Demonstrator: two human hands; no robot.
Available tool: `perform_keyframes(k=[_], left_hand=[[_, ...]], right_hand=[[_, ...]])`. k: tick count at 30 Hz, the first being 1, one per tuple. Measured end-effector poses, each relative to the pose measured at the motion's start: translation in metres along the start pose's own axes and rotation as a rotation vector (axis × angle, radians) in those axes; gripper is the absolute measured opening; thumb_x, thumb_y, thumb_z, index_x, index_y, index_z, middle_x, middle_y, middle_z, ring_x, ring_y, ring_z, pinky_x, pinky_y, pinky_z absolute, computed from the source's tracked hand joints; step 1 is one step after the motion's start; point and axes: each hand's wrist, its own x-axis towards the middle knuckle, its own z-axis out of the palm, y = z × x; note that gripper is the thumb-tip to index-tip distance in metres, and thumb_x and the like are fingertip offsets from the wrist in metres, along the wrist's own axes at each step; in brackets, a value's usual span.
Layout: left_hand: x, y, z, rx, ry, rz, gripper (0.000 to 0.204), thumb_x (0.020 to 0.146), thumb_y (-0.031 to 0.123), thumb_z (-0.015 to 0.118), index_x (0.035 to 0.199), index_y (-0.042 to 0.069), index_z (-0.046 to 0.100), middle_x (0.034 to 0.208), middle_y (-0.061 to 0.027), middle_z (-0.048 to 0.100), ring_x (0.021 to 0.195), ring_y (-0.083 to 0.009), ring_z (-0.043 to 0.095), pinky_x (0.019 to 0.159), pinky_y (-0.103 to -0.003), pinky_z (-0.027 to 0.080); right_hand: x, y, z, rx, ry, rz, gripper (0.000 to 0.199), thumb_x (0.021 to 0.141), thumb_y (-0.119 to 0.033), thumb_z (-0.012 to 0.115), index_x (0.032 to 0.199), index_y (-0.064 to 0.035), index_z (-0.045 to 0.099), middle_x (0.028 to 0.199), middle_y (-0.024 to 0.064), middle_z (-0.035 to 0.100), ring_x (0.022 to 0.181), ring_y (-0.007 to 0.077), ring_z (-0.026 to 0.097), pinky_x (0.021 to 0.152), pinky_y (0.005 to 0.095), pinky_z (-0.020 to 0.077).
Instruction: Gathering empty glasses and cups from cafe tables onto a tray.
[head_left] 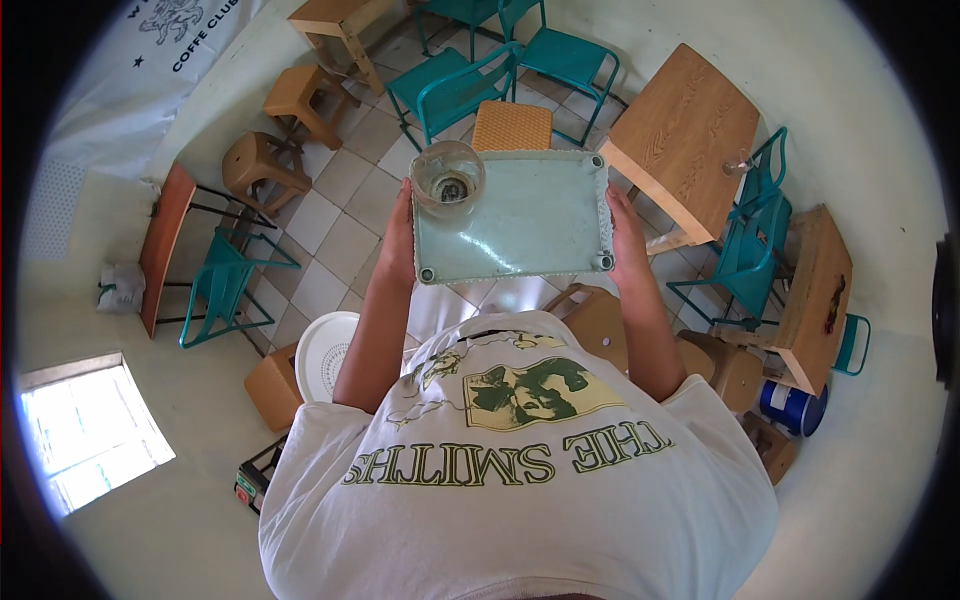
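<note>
Between my two hands is a pale green plastic tray (530,222), rectangular, with a frilled rim and round sockets at its corners. My left hand (399,235) is closed on its left edge, while my right hand (625,238) grips the right edge. A clear round glass (440,200) sits at the far left corner of the tray, close to my left fingers. Something dark shows through the bottom of the glass; I cannot tell what it is. The tray hides most of my fingertips.
Ahead are teal metal chairs (468,98) and an orange woven-top stool (512,126). A wooden table (685,135) with a small glass (738,167) stands to the right. Brown stools (265,168) and a narrow table (170,240) line the left; a blue bucket (793,405) stands lower right.
</note>
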Motion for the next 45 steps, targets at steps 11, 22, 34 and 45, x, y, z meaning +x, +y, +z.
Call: perform_keyframes(k=[11, 22, 34, 45], left_hand=[[0.034, 0.001, -0.01, 0.049, -0.028, -0.073, 0.055, 0.099, 0.047, 0.032, 0.132, 0.005, 0.044, 0.124, -0.0116, 0.055, 0.109, -0.0228, 0.056, 0.096, -0.037, 0.046], [0.092, -0.031, 0.007, 0.157, -0.104, -0.188, 0.056, 0.1, 0.046, 0.028, 0.136, 0.005, 0.04, 0.13, -0.0115, 0.051, 0.116, -0.0228, 0.052, 0.1, -0.036, 0.042], [0.196, -0.072, 0.053, 0.346, -0.148, -0.311, 0.046, 0.101, 0.036, 0.03, 0.139, 0.01, 0.036, 0.134, -0.0082, 0.046, 0.121, -0.02, 0.047, 0.103, -0.034, 0.038], [0.273, -0.108, 0.103, 0.386, -0.417, -0.189, 0.073, 0.079, 0.014, 0.042, 0.148, 0.008, 0.018, 0.147, -0.0086, 0.03, 0.135, -0.0227, 0.031, 0.111, -0.033, 0.024]], right_hand=[[-0.013, -0.005, 0.013, -0.091, 0.129, -0.021, 0.037, 0.093, -0.023, 0.056, 0.125, -0.0055, 0.051, 0.115, 0.0031, 0.058, 0.105, 0.0136, 0.055, 0.091, 0.0297, 0.0438], [-0.014, -0.015, -0.029, -0.147, 0.288, -0.062, 0.038, 0.092, -0.024, 0.056, 0.126, -0.0077, 0.051, 0.116, 0.0023, 0.058, 0.104, 0.0129, 0.056, 0.09, 0.0286, 0.0449], [0.026, -0.053, -0.089, -0.146, 0.451, -0.06, 0.043, 0.091, -0.027, 0.058, 0.129, -0.0083, 0.048, 0.113, 0.0034, 0.057, 0.103, 0.014, 0.055, 0.088, 0.0285, 0.0446], [0.076, -0.084, -0.162, -0.155, 0.501, -0.145, 0.042, 0.091, -0.026, 0.058, 0.128, -0.0081, 0.049, 0.116, 0.0031, 0.057, 0.104, 0.0123, 0.054, 0.09, 0.027, 0.0421]])
